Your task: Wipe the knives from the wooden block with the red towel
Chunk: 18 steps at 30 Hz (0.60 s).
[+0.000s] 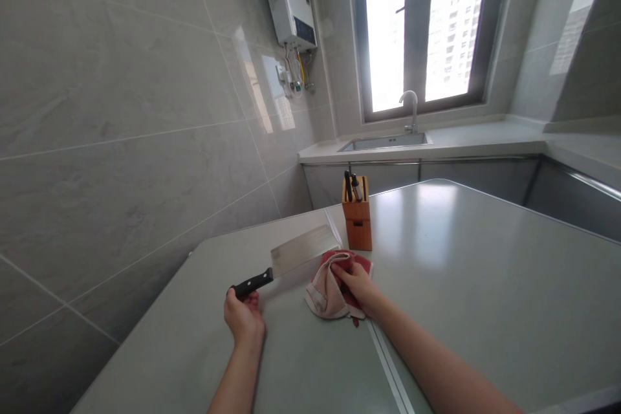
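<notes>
Over the glossy table (485, 317), our left hand (244, 318) clamps its fingers on the black handle (255, 283) of a rectangular knife (295, 255); our right hand (359, 288) pinches crumpled cloth (326, 292).

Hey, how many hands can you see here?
2: the left hand holds the cleaver by its black handle; the right hand grips the pink-and-red cloth.

I can make out no readable words, labels, brands, numbers or signs on anything around me here.

Knife block (359, 233) on pale table (466, 297)
</notes>
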Available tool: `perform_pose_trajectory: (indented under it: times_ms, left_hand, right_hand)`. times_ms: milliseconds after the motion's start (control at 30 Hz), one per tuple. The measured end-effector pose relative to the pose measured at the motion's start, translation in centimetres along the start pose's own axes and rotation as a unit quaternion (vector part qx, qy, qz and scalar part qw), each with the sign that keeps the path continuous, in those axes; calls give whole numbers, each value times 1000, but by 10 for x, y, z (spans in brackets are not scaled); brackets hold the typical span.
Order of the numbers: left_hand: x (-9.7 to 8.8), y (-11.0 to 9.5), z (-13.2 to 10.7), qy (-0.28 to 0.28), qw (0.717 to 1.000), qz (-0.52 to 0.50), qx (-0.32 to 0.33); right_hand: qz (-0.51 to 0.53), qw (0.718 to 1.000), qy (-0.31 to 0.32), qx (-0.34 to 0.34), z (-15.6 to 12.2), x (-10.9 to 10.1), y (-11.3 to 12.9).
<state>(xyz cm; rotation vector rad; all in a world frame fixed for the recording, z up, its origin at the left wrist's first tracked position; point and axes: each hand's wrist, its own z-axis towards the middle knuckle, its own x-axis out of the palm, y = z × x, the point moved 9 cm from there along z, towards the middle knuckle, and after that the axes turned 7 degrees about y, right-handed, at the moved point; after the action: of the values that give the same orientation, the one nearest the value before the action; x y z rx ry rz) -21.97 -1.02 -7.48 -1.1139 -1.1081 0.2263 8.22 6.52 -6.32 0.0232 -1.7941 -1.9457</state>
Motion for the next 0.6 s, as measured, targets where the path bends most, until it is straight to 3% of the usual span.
perform_pose_trajectory:
  times_ms: [133,333,600]
  left_hand:
    - [0,1,1,0,1000,-7,-7]
    - [3,1,-1,2,1000,-9,-16]
    - [12,2,-1,55,998,-12,-4]
  right_hand:
    - [93,996,6,17,2,0,-9]
    - [128,992,8,7,2,4,-12]
    - [213,977,11,27,2,10,-15]
